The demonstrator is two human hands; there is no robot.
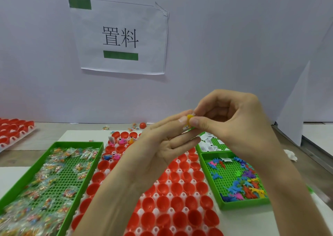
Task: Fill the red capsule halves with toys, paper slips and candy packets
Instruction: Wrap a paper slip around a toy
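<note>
A: Red halves [180,190] sit open side up in the white tray [169,182], mid-table. Where are the hands?

B: Both hover above its far end, meeting. The right hand [234,120] pinches a yellow toy [190,118] between thumb and forefinger, its other fingers curled.

A: And the left hand [158,145]?

B: Palm up, fingers nearly straight. Its thumb pins a slip [186,127] against them, and the thumb tip touches the yellow toy.

A: Anything in the halves?

B: Only in the far rows, where pink toys [122,141] and a slip or two stand in some. The near ones show bare red.

A: Supplies?

B: Left of the white tray, touching it, lies a long tray [77,142], green, strewn with candy packets [54,172]. On the right there's a green toy tray [243,206] with mixed toys [243,183] heaped toward its right side. Just behind that is a slip tray [214,142] holding white slips [209,144], partly hidden by the hands.

A: Further back?

B: A shut capsule [142,125] near the wall, with loose packets [106,127] scattered beside it. Spare halves [16,127] sit at the far left edge. A paper sign [120,37] is taped to the wall.
</note>
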